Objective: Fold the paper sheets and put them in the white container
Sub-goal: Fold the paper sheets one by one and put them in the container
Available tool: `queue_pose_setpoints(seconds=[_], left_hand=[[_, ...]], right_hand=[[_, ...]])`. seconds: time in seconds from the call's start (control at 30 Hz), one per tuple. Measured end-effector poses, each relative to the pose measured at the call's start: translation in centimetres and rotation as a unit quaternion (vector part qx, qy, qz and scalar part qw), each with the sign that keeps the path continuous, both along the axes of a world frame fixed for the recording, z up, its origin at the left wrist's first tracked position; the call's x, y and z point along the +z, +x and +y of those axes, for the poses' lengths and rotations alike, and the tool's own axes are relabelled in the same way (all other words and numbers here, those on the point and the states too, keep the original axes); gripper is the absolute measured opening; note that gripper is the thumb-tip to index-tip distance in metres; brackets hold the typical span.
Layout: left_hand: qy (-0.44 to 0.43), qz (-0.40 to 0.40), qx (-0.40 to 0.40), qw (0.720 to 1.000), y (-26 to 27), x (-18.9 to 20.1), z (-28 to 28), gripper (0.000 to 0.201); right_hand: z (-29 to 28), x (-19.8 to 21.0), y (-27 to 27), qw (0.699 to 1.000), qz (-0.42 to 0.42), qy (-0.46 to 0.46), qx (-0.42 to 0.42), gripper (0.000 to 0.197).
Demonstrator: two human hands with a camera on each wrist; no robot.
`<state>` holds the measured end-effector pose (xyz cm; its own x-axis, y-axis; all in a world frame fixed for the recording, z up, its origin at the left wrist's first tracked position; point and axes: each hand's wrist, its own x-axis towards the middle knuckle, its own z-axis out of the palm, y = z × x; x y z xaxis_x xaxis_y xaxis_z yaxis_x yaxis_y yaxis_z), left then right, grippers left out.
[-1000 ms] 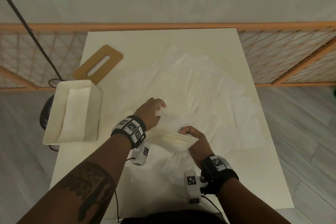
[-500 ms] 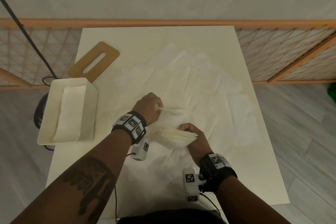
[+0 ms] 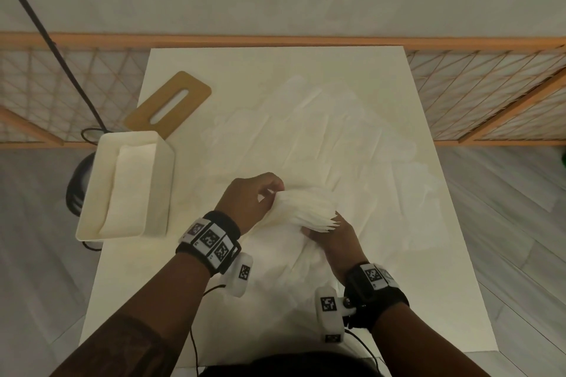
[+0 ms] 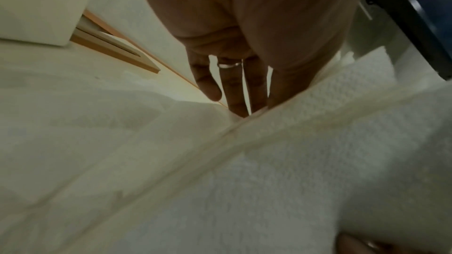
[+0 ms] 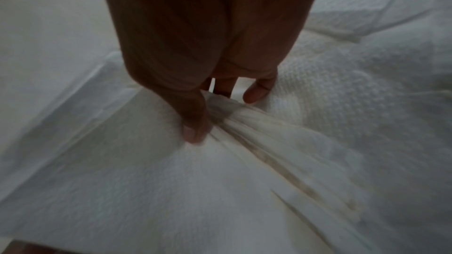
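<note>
A fanned stack of folded white paper sheets [image 3: 303,208] is held just above the table between both hands. My left hand [image 3: 272,191] pinches its far left end. In the left wrist view its fingers [image 4: 232,88] reach behind the stack [image 4: 269,161]. My right hand [image 3: 312,229] grips the near right end. In the right wrist view the thumb [image 5: 193,128] presses on top of the sheets [image 5: 244,171], with the fingers underneath. The white container [image 3: 92,193] stands at the table's left edge and holds folded paper.
Several loose unfolded sheets [image 3: 321,138] lie spread over the middle and right of the white table [image 3: 428,300]. A wooden lid with a slot [image 3: 168,104] lies behind the container. A wooden lattice fence [image 3: 490,86] runs beyond the far edge.
My left hand has brought the sheet it pinched onto the stack and now holds the stack's left end. The stack sits slightly higher and farther from me. The right hand's grip is unchanged.
</note>
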<state>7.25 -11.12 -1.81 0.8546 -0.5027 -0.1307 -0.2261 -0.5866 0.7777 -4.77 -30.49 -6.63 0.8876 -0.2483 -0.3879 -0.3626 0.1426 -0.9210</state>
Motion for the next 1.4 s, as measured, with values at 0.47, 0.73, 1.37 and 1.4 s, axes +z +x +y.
queue_pose_setpoints(seconds=[0.47,0.73,1.37,1.4], left_hand=[[-0.103,-0.011,0.011,0.995,-1.4,0.3,1.8,0.048],[-0.025,0.247,-0.092,0.964,-1.9,-0.2,2.6,0.104],[-0.22,0.406,0.19,0.866,-5.4,-3.2,0.7,0.079],[-0.228,0.416,0.217,0.853,-5.6,-3.3,0.7,0.072]], right_hand=[[0.0,-0.2,-0.4,0.998,0.022,0.045,-0.029,0.017],[0.2,1.7,0.5,0.997,0.036,0.065,-0.02,0.025],[2.9,3.3,2.7,0.991,0.122,0.061,0.013,0.055],[2.9,3.2,2.8,0.991,0.124,0.057,-0.004,0.055]])
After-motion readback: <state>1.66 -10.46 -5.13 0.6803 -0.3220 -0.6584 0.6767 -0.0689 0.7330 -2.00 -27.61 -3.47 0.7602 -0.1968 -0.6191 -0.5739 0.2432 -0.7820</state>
